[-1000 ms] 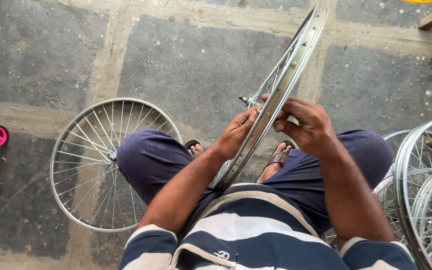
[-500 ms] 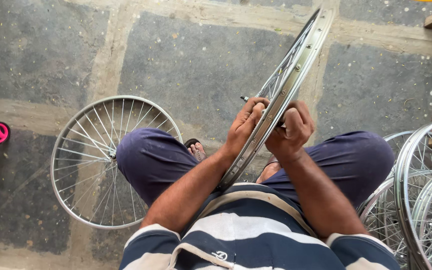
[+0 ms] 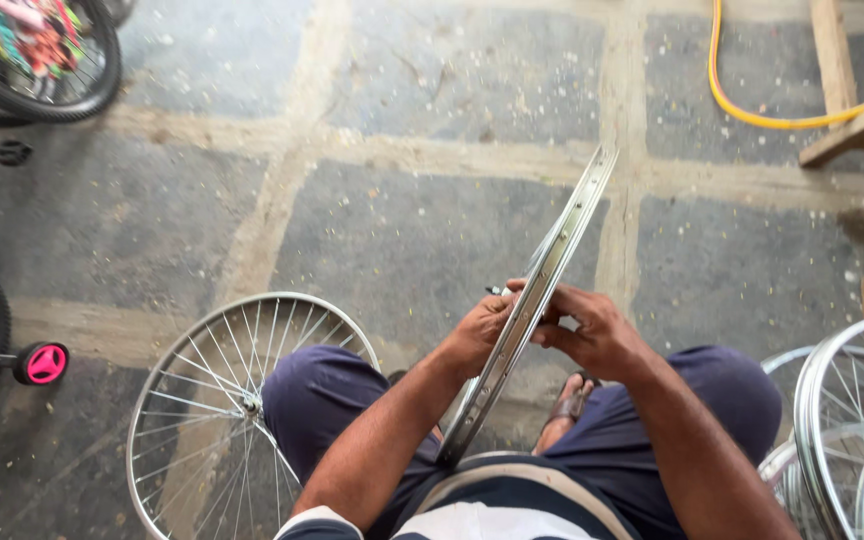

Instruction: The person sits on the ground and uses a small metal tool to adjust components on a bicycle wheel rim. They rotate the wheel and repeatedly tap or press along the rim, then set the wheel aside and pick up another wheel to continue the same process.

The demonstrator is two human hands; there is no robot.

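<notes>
Shiny silver metal bicycle wheel rim (image 3: pixel 542 290), held edge-on between the knees
Long axis runs from lap up-right; left hand (image 3: pixel 480 335) and right hand (image 3: pixel 592 330) are clasped on opposite sides, equally near

A silver bicycle wheel rim (image 3: pixel 542 285) is being held upright on edge, seen almost edge-on and tilting away over the stone floor, its lower end resting between the knees. A small tool (image 3: pixel 497 291) is being pressed against its left side.
</notes>
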